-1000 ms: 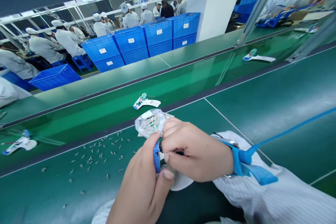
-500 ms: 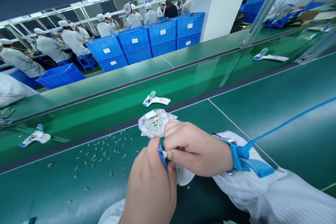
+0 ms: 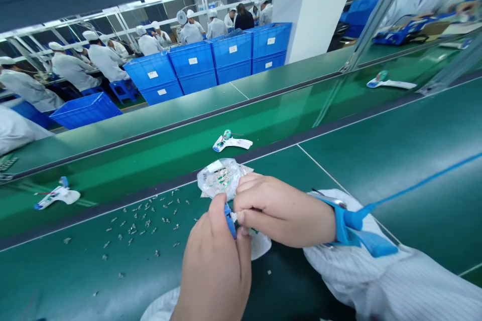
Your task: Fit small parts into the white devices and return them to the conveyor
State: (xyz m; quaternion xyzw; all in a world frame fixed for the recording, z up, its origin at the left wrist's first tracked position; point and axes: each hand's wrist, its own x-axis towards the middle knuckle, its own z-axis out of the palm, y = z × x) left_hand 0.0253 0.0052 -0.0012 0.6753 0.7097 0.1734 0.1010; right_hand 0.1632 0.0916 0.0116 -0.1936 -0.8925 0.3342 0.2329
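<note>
Near the middle of the head view, my left hand [image 3: 216, 256] is closed around a blue-and-white plastic housing [image 3: 230, 221]. Its blue end shows between thumb and fingers, and a white curved portion sticks out below my right hand. My right hand [image 3: 276, 210] pinches a small whitish part [image 3: 235, 216] against the blue end; my fingers hide most of it. A blue wrist strap [image 3: 352, 225] with a cord circles my right wrist. Just beyond my hands lies a clear plastic bag [image 3: 218, 178] of small metal and green parts. Many small metal parts [image 3: 146, 220] lie scattered to the left.
A green conveyor belt [image 3: 169, 153] runs behind the work surface, carrying a gun-shaped housing with a circuit board [image 3: 232, 141], another at left [image 3: 58, 195] and one at right [image 3: 391, 83]. Stacked blue crates [image 3: 192, 60] and people in white coats [image 3: 105, 60] are farther back.
The gun-shaped housings on the belt have shifted right. My hands stay together at the blue end of the held housing, with only slight movement.
</note>
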